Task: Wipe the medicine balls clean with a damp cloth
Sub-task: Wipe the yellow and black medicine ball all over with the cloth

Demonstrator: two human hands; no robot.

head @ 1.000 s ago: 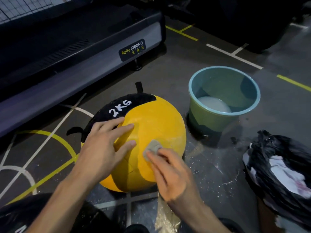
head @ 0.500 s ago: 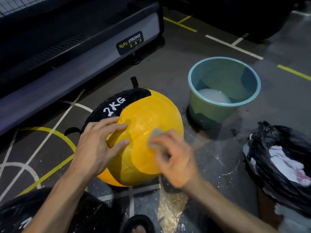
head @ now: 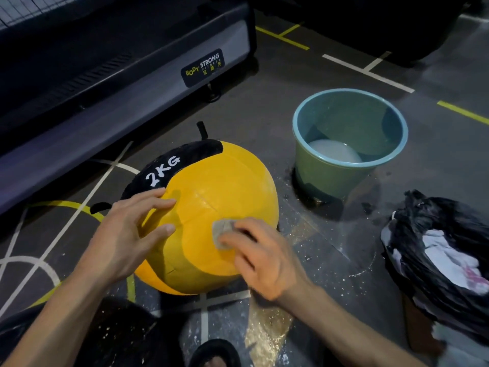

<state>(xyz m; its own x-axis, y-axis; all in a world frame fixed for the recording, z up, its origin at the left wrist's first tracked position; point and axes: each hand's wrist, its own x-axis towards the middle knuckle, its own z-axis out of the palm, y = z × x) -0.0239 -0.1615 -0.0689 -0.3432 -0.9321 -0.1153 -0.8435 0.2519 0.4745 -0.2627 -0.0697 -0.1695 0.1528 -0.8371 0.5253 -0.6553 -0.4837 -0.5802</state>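
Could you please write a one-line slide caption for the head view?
Left hand steadies a yellow 2KG medicine ball while right hand presses a grey cloth against it.

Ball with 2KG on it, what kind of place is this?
Probably a gym. The ball is a weighted medicine ball, a machine labelled Body Strong stands behind it, and the dark floor has painted court lines. A bucket of water sits nearby for cleaning.

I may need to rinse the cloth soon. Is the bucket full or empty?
Partly filled: the bucket stands upright with a shallow pool of water at its bottom.
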